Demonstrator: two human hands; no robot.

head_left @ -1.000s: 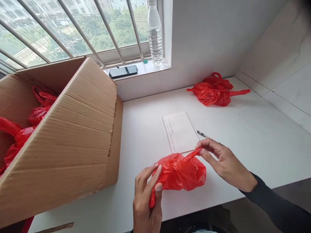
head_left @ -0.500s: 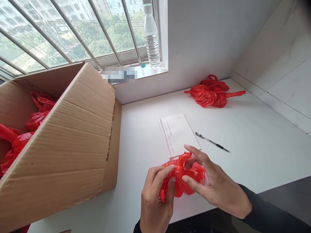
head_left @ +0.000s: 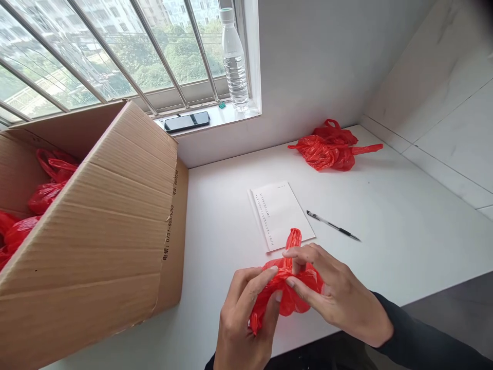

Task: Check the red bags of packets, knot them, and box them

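A red plastic bag (head_left: 290, 303) lies bunched on the white table near its front edge, with one handle loop standing up above it. My left hand (head_left: 246, 313) grips the bag's left side, thumb and fingers closed on the gathered plastic. From the right, my right hand (head_left: 335, 288) pinches the bag near the base of the upright handle. My palms hide part of the bag, and what it contains cannot be made out. Just beyond it lies a white notepad (head_left: 283, 216) with lines of small writing, and a black pen (head_left: 333, 225) rests to the notepad's right.
A large cardboard box (head_left: 115, 216) with several red bags inside stands at the left. Another crumpled red bag (head_left: 331, 149) lies by the back wall. A water bottle (head_left: 234, 67) and a phone (head_left: 187, 122) are on the windowsill. The white table (head_left: 404, 221) extends right.
My right hand's thumb and fingers have closed from a spread pose onto the bag. The bag's handle loop now stands upright above my fingers. The view has shifted slightly.
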